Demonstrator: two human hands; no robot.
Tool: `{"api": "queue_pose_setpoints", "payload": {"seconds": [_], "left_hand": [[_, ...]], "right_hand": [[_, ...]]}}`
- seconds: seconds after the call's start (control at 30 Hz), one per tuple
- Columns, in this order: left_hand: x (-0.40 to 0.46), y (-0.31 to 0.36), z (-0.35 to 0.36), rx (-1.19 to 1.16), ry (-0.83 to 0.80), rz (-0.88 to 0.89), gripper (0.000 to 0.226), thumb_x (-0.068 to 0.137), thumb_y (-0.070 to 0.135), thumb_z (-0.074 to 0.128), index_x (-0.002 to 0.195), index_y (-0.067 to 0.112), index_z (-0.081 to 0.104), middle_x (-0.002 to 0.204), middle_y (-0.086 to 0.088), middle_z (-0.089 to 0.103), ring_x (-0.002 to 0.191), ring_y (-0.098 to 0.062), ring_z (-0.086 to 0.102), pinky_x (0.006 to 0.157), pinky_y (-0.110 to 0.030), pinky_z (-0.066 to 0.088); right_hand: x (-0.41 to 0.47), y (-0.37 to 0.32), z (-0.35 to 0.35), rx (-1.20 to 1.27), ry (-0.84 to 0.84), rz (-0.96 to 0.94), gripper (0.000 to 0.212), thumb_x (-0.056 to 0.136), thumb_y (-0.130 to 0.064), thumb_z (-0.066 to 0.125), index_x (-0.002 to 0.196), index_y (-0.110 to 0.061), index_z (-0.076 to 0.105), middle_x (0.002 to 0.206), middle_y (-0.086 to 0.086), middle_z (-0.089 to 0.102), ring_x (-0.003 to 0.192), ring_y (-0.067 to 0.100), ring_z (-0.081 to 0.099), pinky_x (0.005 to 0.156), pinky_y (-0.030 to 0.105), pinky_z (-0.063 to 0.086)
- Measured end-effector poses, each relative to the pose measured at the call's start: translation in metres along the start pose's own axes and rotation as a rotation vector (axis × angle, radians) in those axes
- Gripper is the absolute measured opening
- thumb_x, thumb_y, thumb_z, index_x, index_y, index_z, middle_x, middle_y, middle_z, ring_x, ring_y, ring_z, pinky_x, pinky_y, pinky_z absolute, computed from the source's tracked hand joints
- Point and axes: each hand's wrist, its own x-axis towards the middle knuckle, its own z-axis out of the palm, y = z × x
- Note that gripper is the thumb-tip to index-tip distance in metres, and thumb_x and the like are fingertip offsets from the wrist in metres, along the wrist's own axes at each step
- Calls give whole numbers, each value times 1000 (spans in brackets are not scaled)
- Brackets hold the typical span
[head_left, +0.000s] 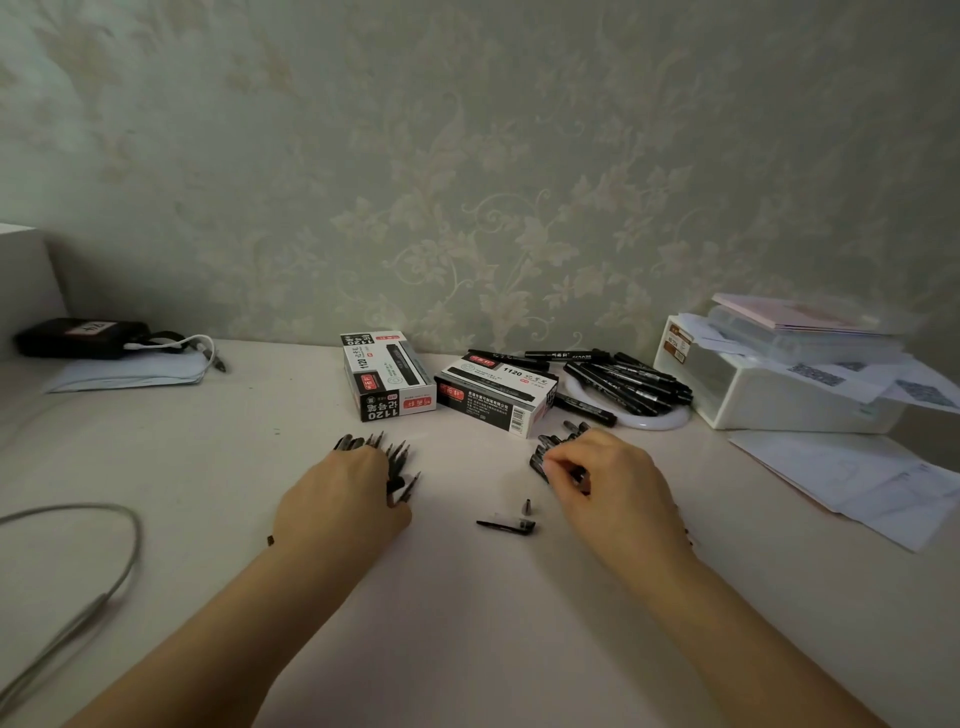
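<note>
On the pale table my left hand (347, 491) lies over a small heap of black pen bodies (397, 457), fingers curled down among them. My right hand (605, 475) reaches into a second heap of black caps (548, 449), its fingertips pinching one at the heap's left edge. Between the hands lie a loose black cap with a clip (509, 526) and a tiny black piece (527, 505). Behind stand two marker boxes labelled 1120, one on the left (387, 376) and one on the right (496, 397).
A pile of whole black markers (631, 384) lies on a white ring at the back right. A white plastic box (769, 387) with papers stands further right, loose sheets (862, 480) before it. A black pouch (83, 338) and a grey cable (104, 582) are on the left.
</note>
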Motion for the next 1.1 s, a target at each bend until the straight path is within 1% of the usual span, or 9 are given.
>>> {"api": "queue_pose_setpoints", "payload": {"seconds": [0.17,0.27,0.4,0.5,0.6,0.67,0.77,0.9,1.1], "left_hand": [[-2,5,-2,39,55,5,12,89,31,53,86,19,52,80,3,47,71,-20,47,57,-27,37],[0,7,-5,-41,170,38,18,90,33,52,79,19,50,78,4,50,68,-19,48,54,-27,35],[-3,19,-9,-557,220,200,16,84,31,63,71,23,62,60,5,58,56,-7,52,50,-18,39],[-9,33,-9,-996,27,219,11,81,24,70,71,24,70,64,-2,66,50,-2,56,47,-9,42],[-12,36,-3,-1107,-75,242,8,84,22,70,75,22,71,64,-8,65,49,-11,59,50,-16,47],[-11,35,1,-1094,-62,248,8,88,28,65,82,25,68,62,1,63,50,-4,55,49,-14,43],[-8,32,5,-1076,-155,253,11,95,38,50,98,34,60,63,9,55,48,-2,43,46,-13,36],[-6,29,8,-979,-224,283,17,98,34,47,93,37,62,69,8,58,48,-3,43,49,-18,39],[-6,30,8,-1031,-253,323,11,94,36,53,91,41,63,72,11,63,49,-3,49,52,-15,42]], "right_hand": [[-2,-3,4,11,-29,-26,11,92,-26,64,93,-23,75,88,-9,65,73,8,61,66,35,55],[-2,-10,4,202,-8,29,9,90,-25,68,90,-23,77,84,-10,69,70,7,64,67,25,54],[-6,-32,4,833,-299,314,7,85,-22,74,92,-21,77,84,-1,76,70,9,70,63,16,53],[-13,-42,7,995,-508,345,14,85,-18,74,98,-15,75,90,5,77,75,13,71,68,18,53],[-14,-43,9,1073,-543,348,12,90,-19,68,100,-13,74,90,7,76,76,13,70,69,20,54],[-12,-43,9,1082,-508,378,15,95,-20,62,100,-7,69,89,9,76,75,14,70,69,21,54],[-4,-39,7,1190,-287,501,18,102,-17,48,101,-1,57,89,14,75,74,20,72,64,22,55],[3,-30,-4,1404,9,571,18,103,-15,44,107,0,52,89,17,75,82,26,75,66,25,58],[1,-33,-5,1473,-42,586,22,103,-12,43,116,5,50,92,19,75,86,29,75,67,26,59]]}}
